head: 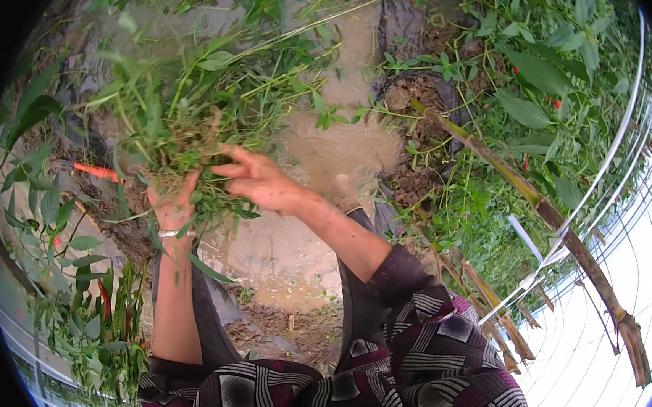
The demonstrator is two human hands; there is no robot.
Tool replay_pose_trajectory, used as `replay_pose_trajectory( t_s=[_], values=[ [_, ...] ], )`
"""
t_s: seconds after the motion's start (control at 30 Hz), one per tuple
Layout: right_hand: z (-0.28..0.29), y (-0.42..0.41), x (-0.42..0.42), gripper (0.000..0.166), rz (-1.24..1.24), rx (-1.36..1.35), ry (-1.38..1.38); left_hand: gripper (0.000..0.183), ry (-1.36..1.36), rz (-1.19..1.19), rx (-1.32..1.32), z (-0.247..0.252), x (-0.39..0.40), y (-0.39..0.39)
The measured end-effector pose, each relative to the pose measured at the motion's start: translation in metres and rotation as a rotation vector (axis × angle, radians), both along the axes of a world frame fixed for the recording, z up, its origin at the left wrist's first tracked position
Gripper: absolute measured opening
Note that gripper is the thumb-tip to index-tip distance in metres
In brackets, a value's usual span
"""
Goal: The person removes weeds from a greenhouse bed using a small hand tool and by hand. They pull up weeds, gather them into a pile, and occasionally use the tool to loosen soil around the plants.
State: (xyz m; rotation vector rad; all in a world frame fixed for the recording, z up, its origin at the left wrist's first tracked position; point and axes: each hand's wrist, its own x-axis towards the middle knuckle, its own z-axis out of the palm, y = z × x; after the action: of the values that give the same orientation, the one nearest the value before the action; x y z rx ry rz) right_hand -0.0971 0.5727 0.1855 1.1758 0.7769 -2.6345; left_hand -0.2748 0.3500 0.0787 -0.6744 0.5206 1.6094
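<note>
A thick, tangled bunch of uprooted green weeds (195, 118) with brown roots lies before me over muddy water. My left hand (173, 206), with a pale band at the wrist, grips the bunch's near end, its fingers partly hidden by roots and leaves. On the right side of the bunch is my right hand (261, 181), its fingers spread apart against the stems. Whether any stems are held in it I cannot tell. Loose leaves hang down between the two hands.
Muddy water (336, 141) fills the furrow between my legs. Pepper plants (535, 99) with red peppers stand at the right, and more grow at the left. A long bamboo pole (533, 202) slants across the right side beside white string (618, 140). Black plastic film (400, 31) edges the soil.
</note>
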Motion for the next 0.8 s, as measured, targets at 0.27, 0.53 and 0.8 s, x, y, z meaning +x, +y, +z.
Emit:
replay_pose_trajectory(
  t_s=[0.27,0.53,0.8],
  values=[
    [-0.029,0.093,0.308,0.012,-0.446,0.881,-1.184,0.074,-0.352,0.056,0.189,-0.024,-0.002,-0.038],
    [-0.055,0.292,0.29,0.095,0.664,1.974,-1.036,0.064,0.727,-0.736,-0.026,-0.027,0.005,-0.027],
    [-0.104,0.373,0.348,0.063,0.639,2.156,-0.691,0.047,1.154,-0.958,-0.07,0.002,0.04,0.036]
  ],
)
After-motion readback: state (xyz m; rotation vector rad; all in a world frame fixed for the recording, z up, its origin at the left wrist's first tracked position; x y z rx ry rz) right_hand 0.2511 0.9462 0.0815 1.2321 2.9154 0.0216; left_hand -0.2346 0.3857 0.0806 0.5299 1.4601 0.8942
